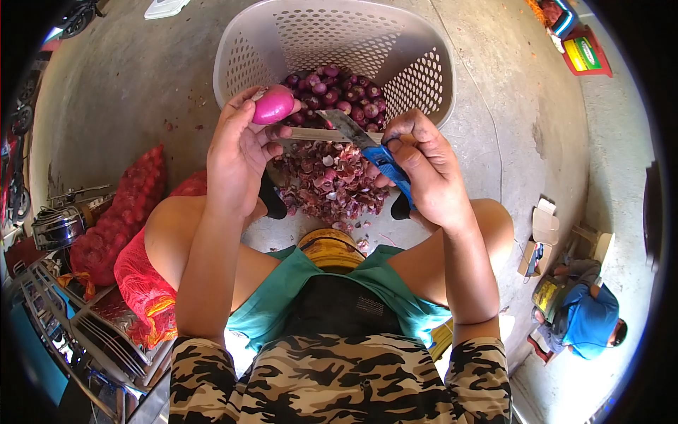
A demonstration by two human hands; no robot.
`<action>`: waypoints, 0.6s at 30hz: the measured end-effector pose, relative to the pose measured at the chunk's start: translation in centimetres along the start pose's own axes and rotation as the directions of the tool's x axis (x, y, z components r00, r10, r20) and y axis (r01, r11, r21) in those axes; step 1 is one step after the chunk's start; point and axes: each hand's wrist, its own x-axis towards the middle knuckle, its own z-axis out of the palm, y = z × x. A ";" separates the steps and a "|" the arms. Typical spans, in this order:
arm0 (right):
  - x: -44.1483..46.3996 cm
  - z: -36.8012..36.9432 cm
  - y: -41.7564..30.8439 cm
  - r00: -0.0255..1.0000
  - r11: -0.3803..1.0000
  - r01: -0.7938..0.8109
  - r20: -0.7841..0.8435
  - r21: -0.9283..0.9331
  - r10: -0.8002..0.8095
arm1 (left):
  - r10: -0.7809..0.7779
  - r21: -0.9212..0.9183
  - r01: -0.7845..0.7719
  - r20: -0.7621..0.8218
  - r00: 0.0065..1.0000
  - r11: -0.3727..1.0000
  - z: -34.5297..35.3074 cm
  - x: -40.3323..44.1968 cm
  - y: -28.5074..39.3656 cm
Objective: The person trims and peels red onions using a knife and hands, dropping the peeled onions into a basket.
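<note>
My left hand (239,155) is closed around a smooth purple-red onion (274,105), held up in front of the basket's left part. In my right hand (429,169) is a utility knife with a blue handle (388,168). Its dark, stained blade points up and left toward the onion, apart from it. Behind both hands stands a grey perforated plastic basket (246,53) with many red onions (353,94) in its bottom. A heap of loose onion skins (330,180) lies on the floor between my feet and the basket.
Red mesh sacks (116,219) of onions lie at my left, near a metal rack (92,318). A yellow bucket (330,249) stands between my legs. On the right are an open cardboard box (538,244) and a seated person in a blue shirt (590,318).
</note>
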 end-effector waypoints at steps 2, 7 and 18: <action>-0.1 0.2 -0.3 1.000 0.999 -0.022 -0.012 0.047 0.023 | 0.004 0.004 -0.004 0.001 1.000 1.000 0.0 0.0 0.0; -0.1 0.3 -0.6 0.998 0.995 -0.057 -0.028 0.077 0.060 | 0.003 0.008 -0.003 0.000 1.000 1.000 0.1 0.0 0.0; 0.1 0.3 -0.9 0.989 0.984 -0.132 -0.081 -0.116 0.123 | -0.019 0.051 0.020 -0.003 1.000 0.999 0.3 0.2 -0.7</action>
